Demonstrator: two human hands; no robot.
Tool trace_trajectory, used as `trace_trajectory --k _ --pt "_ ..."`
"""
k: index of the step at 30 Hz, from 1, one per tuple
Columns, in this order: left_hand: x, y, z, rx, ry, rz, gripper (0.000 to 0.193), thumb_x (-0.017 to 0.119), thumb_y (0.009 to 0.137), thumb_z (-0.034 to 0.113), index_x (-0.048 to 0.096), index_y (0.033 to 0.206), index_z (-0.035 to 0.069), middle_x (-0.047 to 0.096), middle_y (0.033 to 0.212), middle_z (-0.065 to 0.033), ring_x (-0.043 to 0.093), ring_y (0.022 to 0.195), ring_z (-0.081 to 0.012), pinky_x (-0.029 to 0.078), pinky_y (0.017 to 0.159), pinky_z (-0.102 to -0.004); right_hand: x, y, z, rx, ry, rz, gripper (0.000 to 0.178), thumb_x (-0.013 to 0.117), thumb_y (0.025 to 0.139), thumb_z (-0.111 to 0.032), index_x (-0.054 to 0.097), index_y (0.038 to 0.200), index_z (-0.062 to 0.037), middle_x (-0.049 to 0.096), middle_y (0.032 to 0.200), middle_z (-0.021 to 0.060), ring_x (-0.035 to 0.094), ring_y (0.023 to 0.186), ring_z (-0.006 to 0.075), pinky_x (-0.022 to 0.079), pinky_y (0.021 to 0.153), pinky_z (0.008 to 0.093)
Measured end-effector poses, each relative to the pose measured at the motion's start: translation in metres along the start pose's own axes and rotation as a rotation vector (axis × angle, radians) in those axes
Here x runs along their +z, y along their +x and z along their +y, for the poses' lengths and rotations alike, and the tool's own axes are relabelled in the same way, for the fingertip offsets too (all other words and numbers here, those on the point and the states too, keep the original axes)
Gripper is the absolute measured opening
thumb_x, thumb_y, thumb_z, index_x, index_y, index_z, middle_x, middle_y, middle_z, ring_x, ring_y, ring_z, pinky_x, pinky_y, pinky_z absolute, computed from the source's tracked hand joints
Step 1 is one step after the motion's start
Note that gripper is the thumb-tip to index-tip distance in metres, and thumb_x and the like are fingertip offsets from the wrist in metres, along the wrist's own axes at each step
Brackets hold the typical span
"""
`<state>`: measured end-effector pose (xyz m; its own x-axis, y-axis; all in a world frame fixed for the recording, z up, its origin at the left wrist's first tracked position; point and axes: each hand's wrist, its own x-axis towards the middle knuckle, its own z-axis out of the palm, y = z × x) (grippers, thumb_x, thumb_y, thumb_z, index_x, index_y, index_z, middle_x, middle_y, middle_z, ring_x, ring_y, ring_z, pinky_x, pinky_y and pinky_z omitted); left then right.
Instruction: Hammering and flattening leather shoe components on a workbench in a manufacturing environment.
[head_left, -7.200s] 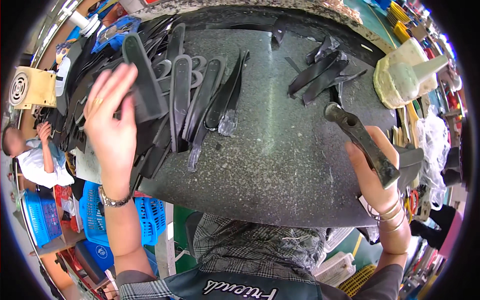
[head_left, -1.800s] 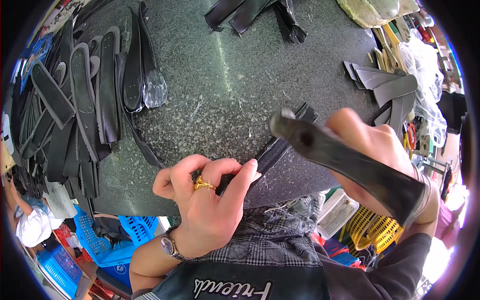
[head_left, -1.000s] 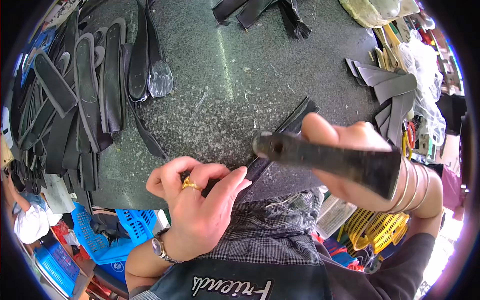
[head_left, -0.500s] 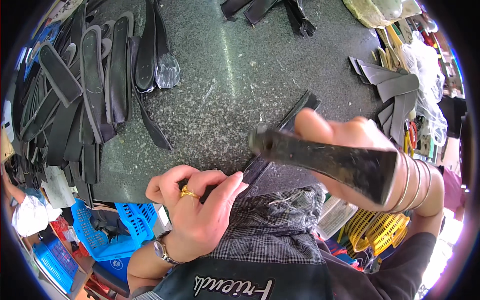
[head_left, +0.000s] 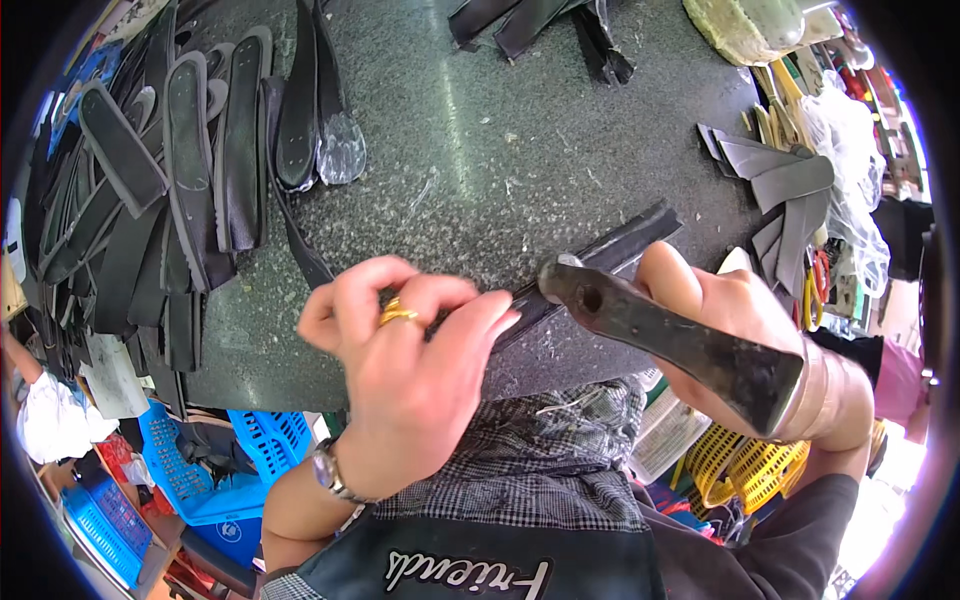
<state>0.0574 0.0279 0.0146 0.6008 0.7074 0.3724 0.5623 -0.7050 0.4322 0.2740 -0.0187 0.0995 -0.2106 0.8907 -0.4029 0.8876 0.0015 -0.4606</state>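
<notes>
A black leather-like strip (head_left: 632,237) with a raised lengthwise fold lies slantwise near the front edge of the dark speckled worktop (head_left: 470,120). At its near left end, my left hand (head_left: 415,370) is closed, thumb and fingers pinched on the strip. My right hand (head_left: 725,305) grips a hammer (head_left: 680,335) with a dark, worn metal head. The hammer's small round face is over the middle of the strip; whether it touches cannot be told. The hammer's handle is mostly hidden behind its head and my fingers.
A pile of black straps (head_left: 190,170) covers the left side. More dark strips (head_left: 540,20) lie at the far edge, and cut pieces (head_left: 795,185) at the right beside a clear plastic bag (head_left: 850,180). Below the worktop are blue baskets (head_left: 205,480) and yellow baskets (head_left: 745,465).
My left hand has moved forward and slightly right. The strip has shifted right and lies at a flatter slant. The hammer has moved slightly right, its head tilted more steeply.
</notes>
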Motion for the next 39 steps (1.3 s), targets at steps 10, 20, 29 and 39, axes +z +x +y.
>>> trace_trajectory --k 10,20,29,39 --pt "0.000 -0.020 -0.006 0.039 0.083 0.030 0.027 0.080 0.069 0.019 0.074 0.095 0.019 0.062 0.082 0.0106 0.049 0.093 -0.0196 0.026 0.082 -0.0423 0.002 0.010 0.005 -0.155 -0.204 -0.034 0.010 0.060 0.091 -0.008 0.051 0.092 -0.0039 0.055 0.066 0.0063 0.060 0.048 0.0237 0.046 0.043 0.0341" --pt "-0.005 -0.026 -0.003 -0.120 0.066 0.033 0.028 0.084 0.067 0.029 0.075 0.093 0.020 0.061 0.081 0.0114 0.047 0.094 -0.0202 0.026 0.084 -0.0414 0.013 0.018 0.000 -0.273 -0.256 -0.006 0.023 0.063 0.084 -0.016 0.043 0.089 -0.0044 0.054 0.058 0.0094 0.060 0.045 0.0297 0.048 0.039 0.0394" --pt "-0.002 -0.033 0.000 -0.107 0.073 0.053 0.027 0.085 0.067 0.030 0.074 0.090 0.021 0.059 0.082 0.0127 0.046 0.093 -0.0209 0.024 0.084 -0.0421 0.007 0.022 -0.004 -0.306 -0.177 0.045 0.022 0.063 0.080 -0.013 0.045 0.090 -0.0042 0.052 0.059 0.0089 0.057 0.043 0.0280 0.046 0.037 0.0385" --pt "-0.002 -0.029 -0.001 -0.049 0.076 0.040 0.030 0.085 0.063 0.028 0.074 0.091 0.023 0.058 0.089 0.0129 0.046 0.093 -0.0208 0.025 0.082 -0.0420 -0.003 0.021 0.004 -0.256 -0.175 0.034 0.018 0.068 0.082 -0.011 0.052 0.084 -0.0044 0.050 0.056 0.0031 0.058 0.042 0.0224 0.047 0.040 0.0338"
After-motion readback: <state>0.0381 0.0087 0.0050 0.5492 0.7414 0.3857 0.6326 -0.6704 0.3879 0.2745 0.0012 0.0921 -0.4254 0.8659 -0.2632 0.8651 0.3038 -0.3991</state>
